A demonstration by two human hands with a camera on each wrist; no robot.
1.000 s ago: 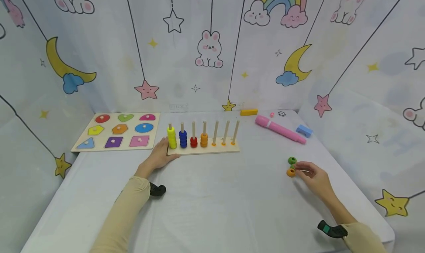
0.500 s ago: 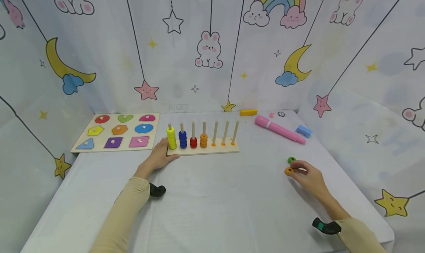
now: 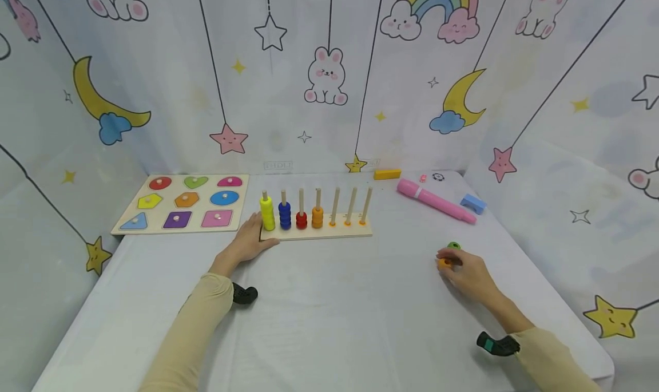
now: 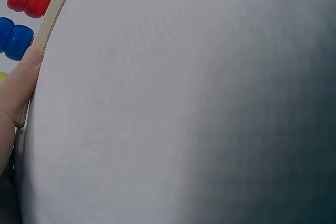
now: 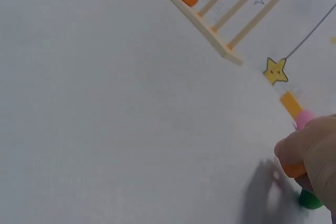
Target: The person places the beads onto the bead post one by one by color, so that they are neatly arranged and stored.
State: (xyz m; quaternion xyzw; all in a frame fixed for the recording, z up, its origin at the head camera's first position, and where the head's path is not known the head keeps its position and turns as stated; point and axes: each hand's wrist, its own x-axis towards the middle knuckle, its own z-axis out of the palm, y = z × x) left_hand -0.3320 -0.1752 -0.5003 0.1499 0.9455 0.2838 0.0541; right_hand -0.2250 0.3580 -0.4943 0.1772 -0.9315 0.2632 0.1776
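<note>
A wooden bead stacker (image 3: 334, 234) stands mid-table, its pegs in a row. Yellow beads (image 3: 266, 214), blue beads (image 3: 285, 216), red beads (image 3: 301, 220) and orange beads (image 3: 317, 217) fill the left pegs; the three right pegs carry none. My left hand (image 3: 249, 240) grips the stacker's left end, thumb (image 4: 29, 66) along its front edge. Off to the right, my right hand (image 3: 467, 273) pinches an orange bead (image 3: 445, 262) between thumb and fingers, which partly hide it. A green bead (image 3: 454, 245) shows just behind that hand.
A shape puzzle board (image 3: 206, 228) lies at the back left. Toward the back right are a pink marker-shaped toy (image 3: 436, 201), a blue block (image 3: 472, 204) and a yellow block (image 3: 387, 174). Printed cloth (image 3: 288, 106) walls the table's back and sides.
The right hand has closed its fingers on the orange bead and moved slightly left with it, away from the green beads. My left hand stays at the stacker's end.
</note>
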